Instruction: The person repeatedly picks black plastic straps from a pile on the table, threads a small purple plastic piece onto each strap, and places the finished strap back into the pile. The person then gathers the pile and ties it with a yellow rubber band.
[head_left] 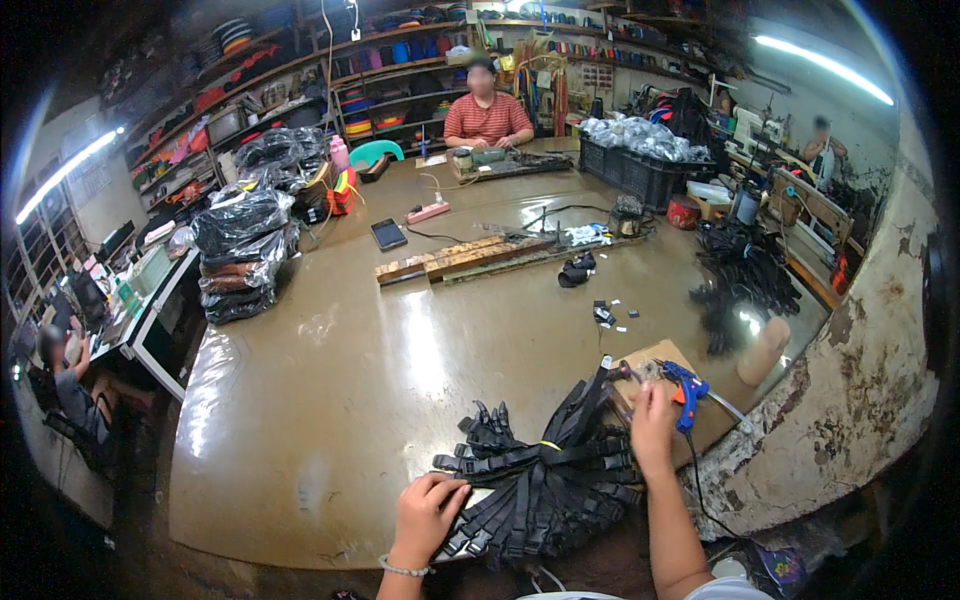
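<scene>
A bundle of black webbing straps with plastic buckles (540, 490), tied round with a yellow band (549, 445), lies fanned out at the near table edge. At its left end my left hand (428, 512) has its fingers curled together on a strap end. My right hand (652, 425) is closed above a brown cardboard piece (712, 425), to the right of the bundle; whatever its fingers pinch is too small to make out. Just right of it a blue glue gun (685, 392) with an orange part rests on the cardboard, its cord running down toward me.
Small black pieces and white tags (606, 313) lie scattered beyond the cardboard. Wooden bars (465, 258), a tablet (388, 235) and a power strip (428, 211) sit mid-table. Plastic-wrapped stacks (240, 250) stand left, black straps (745, 270) right. A person (487, 115) sits opposite.
</scene>
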